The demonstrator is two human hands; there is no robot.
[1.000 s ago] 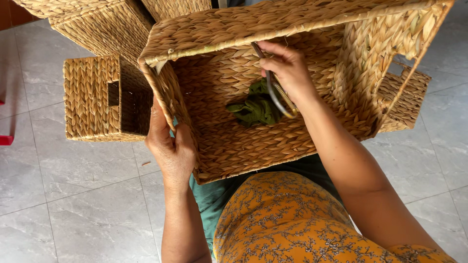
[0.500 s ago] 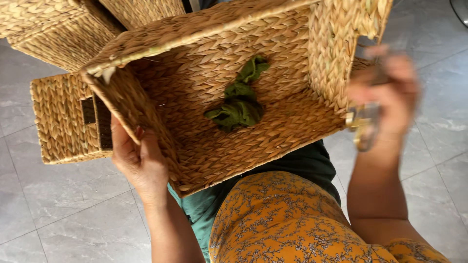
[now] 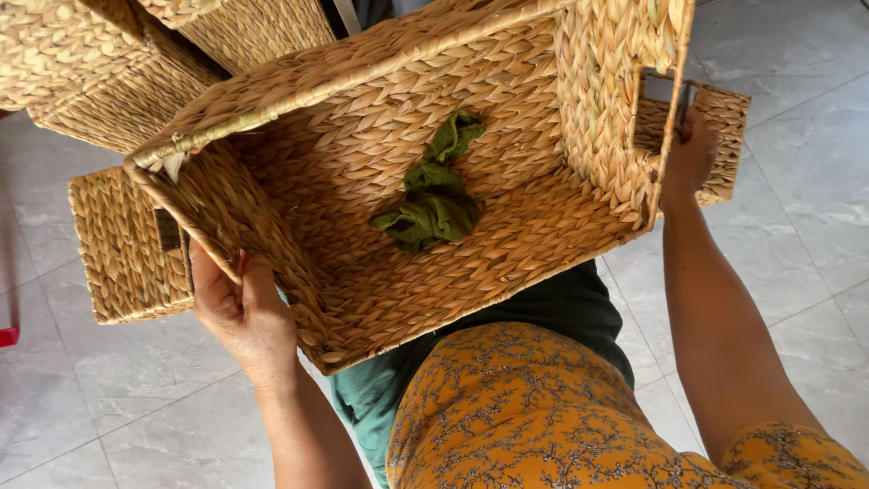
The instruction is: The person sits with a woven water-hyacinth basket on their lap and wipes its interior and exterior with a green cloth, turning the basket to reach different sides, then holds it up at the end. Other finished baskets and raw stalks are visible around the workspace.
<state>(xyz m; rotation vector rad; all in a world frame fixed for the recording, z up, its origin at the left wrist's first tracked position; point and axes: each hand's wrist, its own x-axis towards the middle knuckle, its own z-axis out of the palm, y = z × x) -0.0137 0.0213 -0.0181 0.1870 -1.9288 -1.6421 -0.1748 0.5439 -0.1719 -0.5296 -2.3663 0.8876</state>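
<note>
- Pale grey floor tiles (image 3: pixel 797 181) with thin grout lines fill the background, seen from above; a small red object (image 3: pixel 7 337) shows at the left edge, too cropped to identify.
- Held over the person's lap is a large rectangular woven basket (image 3: pixel 507 263) of straw-coloured fibre, tipped so its open side faces the camera; its near rim sits just above a patterned orange garment (image 3: pixel 543 417) with dark green fabric (image 3: pixel 579 312) beneath.
- Inside the basket lies a crumpled green cloth (image 3: pixel 434 199), resting on the inner wall near the middle; neither hand touches it.
- Left hand (image 3: pixel 240 312) grips the basket's left side wall from outside; the thumb presses against the wall and the palm wraps the edge; the other fingers are hidden behind the weave, so I cannot tell how they lie.
- Right hand (image 3: pixel 690 156) reaches up to the basket's right wall beside a cut-out handle slot (image 3: pixel 659 113); its fingers curl together behind the rim; what exactly they clasp is hidden.
- More woven baskets stand on the floor: one (image 3: pixel 122 249) behind the left hand, one (image 3: pixel 724 136) behind the right hand, and others (image 3: pixel 118 63) at the top left, close together.
</note>
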